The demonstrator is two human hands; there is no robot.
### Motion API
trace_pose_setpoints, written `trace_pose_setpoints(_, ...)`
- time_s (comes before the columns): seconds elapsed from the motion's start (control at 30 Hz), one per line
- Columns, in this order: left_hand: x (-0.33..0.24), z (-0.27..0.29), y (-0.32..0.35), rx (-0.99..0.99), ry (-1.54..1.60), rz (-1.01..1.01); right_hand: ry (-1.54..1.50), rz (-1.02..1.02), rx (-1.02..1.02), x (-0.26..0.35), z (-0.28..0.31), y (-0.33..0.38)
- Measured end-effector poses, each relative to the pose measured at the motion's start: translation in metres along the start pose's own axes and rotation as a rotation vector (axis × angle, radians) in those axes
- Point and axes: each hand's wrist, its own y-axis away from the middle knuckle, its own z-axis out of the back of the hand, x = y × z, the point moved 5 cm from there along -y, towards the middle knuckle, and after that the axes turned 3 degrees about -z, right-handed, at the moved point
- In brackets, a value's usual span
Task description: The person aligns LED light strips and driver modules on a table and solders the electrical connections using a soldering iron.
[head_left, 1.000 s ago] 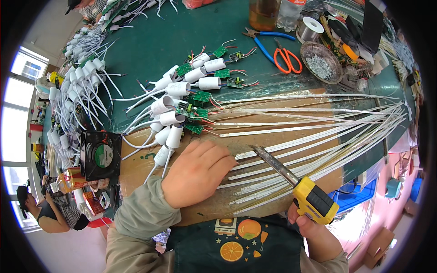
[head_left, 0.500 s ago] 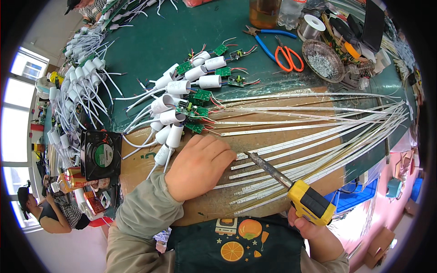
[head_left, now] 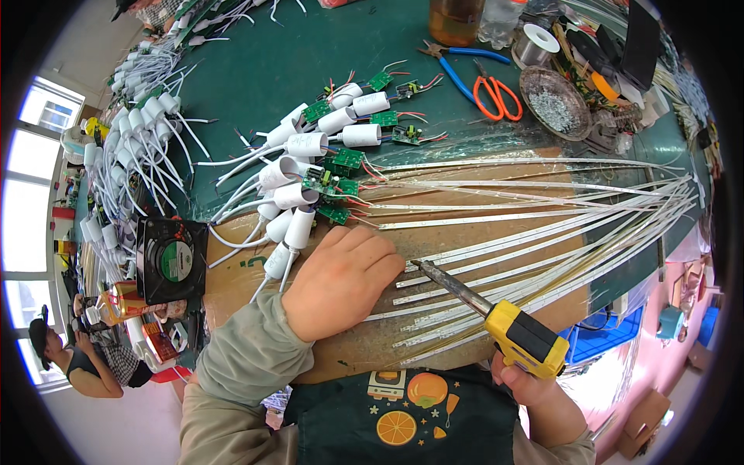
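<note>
My right hand (head_left: 525,381) is wrapped round the yellow and black handle of a soldering iron (head_left: 528,339). The iron's tip rests at the near end of a white LED strip (head_left: 465,249), just right of my left fingers. Closed and knuckles up, my left hand (head_left: 339,283) lies over the cardboard; its fingertips and whatever they pinch are hidden. Beyond it, green circuit boards (head_left: 335,215) with thin red and white wires sit at the open ends of white cylindrical housings (head_left: 293,196). Several more loose strips (head_left: 442,327) fan out to the right on the brown cardboard (head_left: 341,353).
Blue-handled cutters (head_left: 457,81), orange-handled scissors (head_left: 496,97), a solder spool (head_left: 535,46) and a dish of small metal bits (head_left: 555,108) lie at the far right. A black fan (head_left: 172,261) stands left. Piled white housings (head_left: 132,147) lie far left; a person (head_left: 85,356) sits beyond.
The soldering iron has shifted very slightly left, its tip a little closer to my left fingers. My left hand keeps its place and its closed shape.
</note>
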Motion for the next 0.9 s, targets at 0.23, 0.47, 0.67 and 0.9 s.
trace_pose_setpoints(0.23,-0.0004,-0.003,0.0006,-0.007,-0.02,-0.02,0.067,-0.002,-0.026,-0.0044,0.0022,0.0014)
trace_pose_setpoints(0.47,-0.0007,-0.0028,0.0005,0.017,-0.004,0.009,0.092,-0.037,-0.035,-0.0034,0.0016,0.0014)
trace_pose_setpoints(0.67,-0.0007,-0.0014,-0.0001,0.011,0.002,0.007,0.064,-0.057,-0.054,-0.0015,0.0006,-0.0016)
trace_pose_setpoints(0.9,-0.0002,-0.0025,-0.0015,0.014,0.009,0.009,-0.032,-0.013,-0.067,0.0022,-0.0005,-0.0042)
